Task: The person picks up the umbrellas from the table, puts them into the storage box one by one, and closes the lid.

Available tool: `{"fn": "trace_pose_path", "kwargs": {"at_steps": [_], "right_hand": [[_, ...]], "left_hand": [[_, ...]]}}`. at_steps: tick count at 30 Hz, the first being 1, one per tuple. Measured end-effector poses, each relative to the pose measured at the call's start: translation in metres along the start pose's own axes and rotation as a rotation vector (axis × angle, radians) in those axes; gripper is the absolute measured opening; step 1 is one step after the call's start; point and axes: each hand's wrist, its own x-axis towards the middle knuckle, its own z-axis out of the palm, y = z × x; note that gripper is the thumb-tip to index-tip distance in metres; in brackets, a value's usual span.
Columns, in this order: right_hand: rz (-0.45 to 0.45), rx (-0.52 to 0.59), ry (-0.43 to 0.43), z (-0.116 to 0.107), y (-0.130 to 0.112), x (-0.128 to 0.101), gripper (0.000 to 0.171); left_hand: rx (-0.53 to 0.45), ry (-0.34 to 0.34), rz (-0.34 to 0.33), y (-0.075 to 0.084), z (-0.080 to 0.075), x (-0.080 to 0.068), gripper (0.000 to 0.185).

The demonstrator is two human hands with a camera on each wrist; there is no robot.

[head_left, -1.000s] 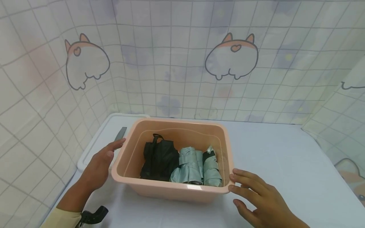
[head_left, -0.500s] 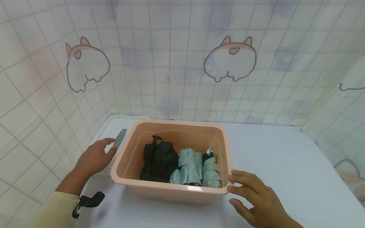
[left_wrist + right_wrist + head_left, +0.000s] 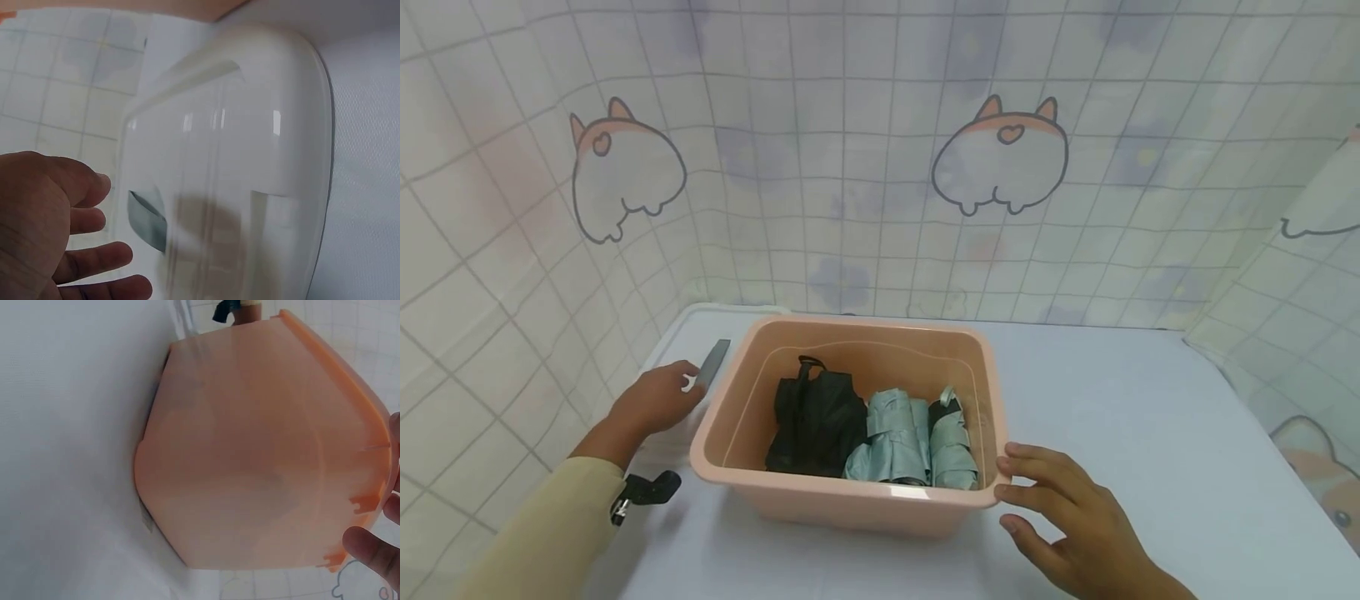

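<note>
A peach plastic bin (image 3: 850, 507) stands mid-table. In it lie a folded black umbrella (image 3: 816, 421) and two folded grey-green umbrellas (image 3: 891, 433) (image 3: 953, 442). My right hand (image 3: 1063, 512) rests with straight fingers against the bin's front right corner; its fingertips (image 3: 369, 545) show at the bin's (image 3: 250, 462) edge in the right wrist view. My left hand (image 3: 655, 402) lies left of the bin on a white lid (image 3: 688, 333), close to a grey tab (image 3: 713, 365). In the left wrist view that hand (image 3: 56, 237) has relaxed fingers over the lid (image 3: 250, 144), beside the tab (image 3: 147, 220), and holds nothing.
A white cloth covers the table (image 3: 1150, 433), with bare surface to the right of the bin. Tile-patterned curtain walls (image 3: 865, 183) with cartoon animals close in the back, left and right sides. A black clip (image 3: 643, 492) sits at my left sleeve.
My left hand has left the bin's left rim and moved left onto the white lid near the grey tab. The right hand has stayed at the bin's corner.
</note>
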Motion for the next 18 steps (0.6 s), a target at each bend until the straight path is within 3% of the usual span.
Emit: {"fn": "trace_pose_path", "kwargs": {"at_steps": [13,18], "right_hand": [[0.024,0.030,-0.002,0.000,0.000,0.000,0.028],[0.022,0.041,-0.001,0.000,0.000,0.000,0.028]], "left_hand": [[0.033,0.002,-0.020,0.004,0.007,0.020,0.051],[0.045,0.023,-0.025,-0.001,0.009,0.028,0.051]]}}
